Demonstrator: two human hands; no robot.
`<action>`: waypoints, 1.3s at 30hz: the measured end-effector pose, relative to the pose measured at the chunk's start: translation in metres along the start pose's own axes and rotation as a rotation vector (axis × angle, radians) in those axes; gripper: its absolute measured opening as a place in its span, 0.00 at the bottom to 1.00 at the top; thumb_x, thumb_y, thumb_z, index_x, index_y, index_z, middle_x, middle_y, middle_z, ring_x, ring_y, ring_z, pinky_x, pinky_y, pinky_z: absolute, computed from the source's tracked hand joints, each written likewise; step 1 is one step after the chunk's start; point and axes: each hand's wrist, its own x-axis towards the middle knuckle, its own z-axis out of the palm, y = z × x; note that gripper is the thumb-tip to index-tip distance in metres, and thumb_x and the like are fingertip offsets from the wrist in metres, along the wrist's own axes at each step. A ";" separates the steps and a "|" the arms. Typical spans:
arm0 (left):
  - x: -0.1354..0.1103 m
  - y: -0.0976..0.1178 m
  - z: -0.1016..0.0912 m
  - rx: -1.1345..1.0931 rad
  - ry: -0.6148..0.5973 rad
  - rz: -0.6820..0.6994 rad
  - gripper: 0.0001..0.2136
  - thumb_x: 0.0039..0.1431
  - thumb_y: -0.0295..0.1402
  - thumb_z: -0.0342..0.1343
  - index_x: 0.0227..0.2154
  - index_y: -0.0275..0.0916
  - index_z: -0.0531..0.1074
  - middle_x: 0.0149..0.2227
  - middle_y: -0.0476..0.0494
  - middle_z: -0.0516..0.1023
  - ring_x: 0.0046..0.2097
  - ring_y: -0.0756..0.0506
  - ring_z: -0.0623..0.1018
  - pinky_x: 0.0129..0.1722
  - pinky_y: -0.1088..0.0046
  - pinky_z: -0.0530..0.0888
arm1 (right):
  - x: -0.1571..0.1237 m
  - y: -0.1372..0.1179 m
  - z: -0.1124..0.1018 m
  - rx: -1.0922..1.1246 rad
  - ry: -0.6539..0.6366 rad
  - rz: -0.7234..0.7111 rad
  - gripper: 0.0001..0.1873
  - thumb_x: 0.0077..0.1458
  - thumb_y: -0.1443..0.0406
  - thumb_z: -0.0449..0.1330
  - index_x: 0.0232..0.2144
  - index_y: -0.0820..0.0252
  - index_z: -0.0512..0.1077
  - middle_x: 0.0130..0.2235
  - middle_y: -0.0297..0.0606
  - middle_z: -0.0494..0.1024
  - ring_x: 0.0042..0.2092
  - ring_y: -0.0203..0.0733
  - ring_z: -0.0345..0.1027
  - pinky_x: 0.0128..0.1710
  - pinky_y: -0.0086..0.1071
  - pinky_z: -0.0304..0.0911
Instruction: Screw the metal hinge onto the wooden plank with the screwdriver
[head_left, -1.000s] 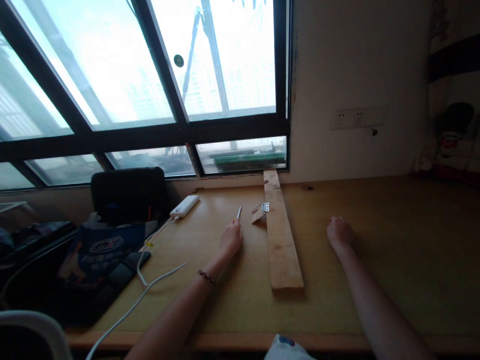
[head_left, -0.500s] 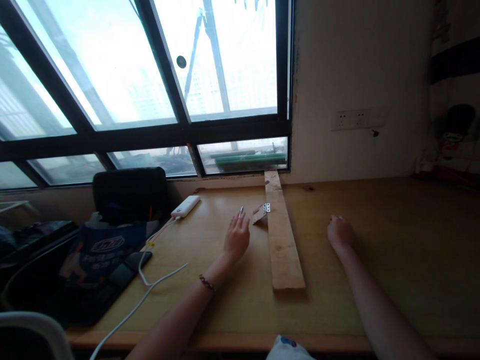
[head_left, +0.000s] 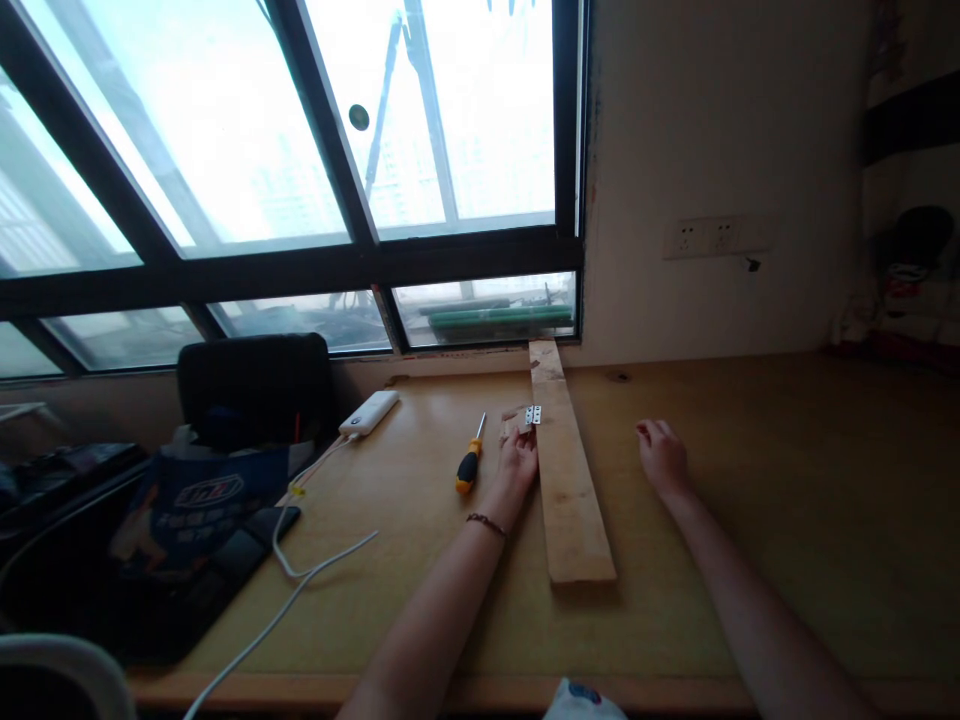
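A long wooden board (head_left: pixel 571 490) lies across the table, pointing toward the window. On its left edge a small metal hinge (head_left: pixel 533 415) joins it to a short wooden piece (head_left: pixel 514 417). My left hand (head_left: pixel 517 462) grips this short piece from below and near side, fingers partly hidden under it. The piece is held roughly level with the board. Left of that hand a screwdriver (head_left: pixel 469 465) with a yellow and black handle rests on the table. My right hand (head_left: pixel 663 460) is above the table right of the board, fingers curled in a pinch; whatever is between the fingertips is too small to make out.
A white power bank (head_left: pixel 370 413) with a white cable (head_left: pixel 315 570) sits at the table's left side. Beyond it are a dark chair (head_left: pixel 255 385) and a blue bag (head_left: pixel 210 500). The window (head_left: pixel 465 240) and a wall socket (head_left: pixel 705 238) are behind the table.
My left hand has left the screwdriver and moved right onto the short wooden piece, which has swung up from a drooping tilt. My right hand has shifted slightly left.
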 end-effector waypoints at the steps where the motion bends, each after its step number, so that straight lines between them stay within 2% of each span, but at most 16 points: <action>1: 0.004 0.000 0.000 -0.013 -0.015 0.016 0.09 0.58 0.32 0.44 0.33 0.35 0.68 0.35 0.40 0.74 0.40 0.48 0.74 0.46 0.70 0.70 | -0.001 -0.004 0.002 0.078 0.007 -0.003 0.12 0.53 0.65 0.49 0.32 0.64 0.71 0.33 0.45 0.72 0.34 0.42 0.66 0.34 0.34 0.60; 5: 0.014 -0.004 -0.001 0.055 -0.068 0.028 0.10 0.57 0.31 0.44 0.29 0.36 0.70 0.32 0.40 0.75 0.38 0.46 0.75 0.46 0.64 0.69 | -0.004 -0.028 0.010 0.399 -0.066 0.016 0.13 0.51 0.59 0.53 0.30 0.61 0.72 0.31 0.42 0.72 0.33 0.42 0.67 0.33 0.34 0.62; 9: 0.019 -0.006 -0.002 0.176 -0.042 0.123 0.07 0.54 0.29 0.46 0.25 0.37 0.69 0.29 0.44 0.75 0.33 0.49 0.75 0.44 0.69 0.70 | 0.011 -0.065 0.020 0.686 -0.124 0.070 0.16 0.46 0.54 0.57 0.27 0.61 0.72 0.31 0.41 0.74 0.34 0.42 0.68 0.35 0.35 0.64; 12: 0.021 -0.006 -0.001 0.269 -0.055 0.205 0.06 0.52 0.30 0.47 0.25 0.38 0.68 0.29 0.44 0.74 0.33 0.49 0.75 0.42 0.69 0.70 | 0.033 -0.099 0.034 0.893 -0.128 0.139 0.17 0.39 0.54 0.62 0.28 0.62 0.71 0.30 0.39 0.75 0.34 0.42 0.70 0.37 0.35 0.65; 15: 0.019 -0.006 0.001 0.335 -0.031 0.241 0.05 0.51 0.27 0.46 0.25 0.39 0.67 0.29 0.43 0.74 0.35 0.47 0.75 0.42 0.67 0.70 | 0.050 -0.130 0.053 1.071 -0.201 0.195 0.18 0.35 0.55 0.65 0.27 0.61 0.70 0.31 0.38 0.76 0.34 0.42 0.71 0.38 0.35 0.67; 17: 0.018 -0.006 0.002 0.363 0.002 0.249 0.05 0.50 0.27 0.46 0.25 0.39 0.66 0.30 0.43 0.75 0.36 0.46 0.75 0.41 0.67 0.70 | 0.052 -0.142 0.066 1.145 -0.253 0.225 0.17 0.34 0.57 0.65 0.26 0.61 0.70 0.30 0.37 0.76 0.35 0.42 0.72 0.38 0.35 0.67; 20: 0.018 -0.007 0.000 0.386 0.021 0.245 0.04 0.49 0.26 0.48 0.26 0.38 0.66 0.31 0.42 0.75 0.36 0.46 0.75 0.41 0.68 0.70 | 0.048 -0.145 0.079 1.119 -0.301 0.244 0.15 0.34 0.59 0.65 0.26 0.61 0.71 0.29 0.37 0.76 0.34 0.42 0.72 0.38 0.34 0.67; 24: 0.020 -0.008 -0.002 0.353 0.005 0.249 0.04 0.47 0.25 0.49 0.26 0.37 0.67 0.32 0.43 0.75 0.37 0.46 0.75 0.41 0.70 0.69 | 0.040 -0.136 0.086 0.977 -0.292 0.230 0.12 0.36 0.62 0.64 0.27 0.62 0.72 0.30 0.38 0.77 0.33 0.41 0.71 0.37 0.34 0.66; 31: 0.022 -0.009 -0.004 0.228 -0.026 0.246 0.04 0.44 0.23 0.52 0.25 0.36 0.68 0.29 0.44 0.75 0.36 0.46 0.75 0.42 0.69 0.69 | 0.039 -0.137 0.086 0.903 -0.304 0.171 0.08 0.38 0.64 0.61 0.26 0.61 0.72 0.28 0.36 0.77 0.32 0.40 0.71 0.35 0.32 0.67; 39: 0.024 -0.009 -0.009 0.281 -0.020 0.244 0.04 0.45 0.23 0.52 0.26 0.36 0.69 0.31 0.44 0.75 0.36 0.48 0.75 0.44 0.71 0.68 | 0.035 -0.142 0.081 0.804 -0.310 0.066 0.06 0.41 0.67 0.58 0.26 0.60 0.73 0.28 0.35 0.77 0.31 0.38 0.71 0.35 0.31 0.66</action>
